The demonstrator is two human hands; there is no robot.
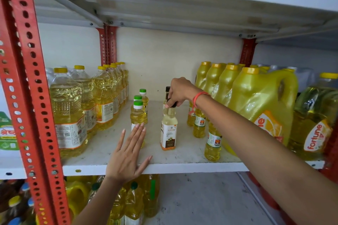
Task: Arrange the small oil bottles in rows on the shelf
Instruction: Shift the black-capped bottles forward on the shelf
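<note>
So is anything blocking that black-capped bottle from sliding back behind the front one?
Partly. The right hand grips the black-capped bottle by its cap; another black-capped bottle stands directly behind it. The left hand lies flat against the green-capped bottle, clear of it.

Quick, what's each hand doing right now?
Left hand: open, flat against the green-capped bottle.
Right hand: closed on the black cap of the white-labelled bottle.
</note>
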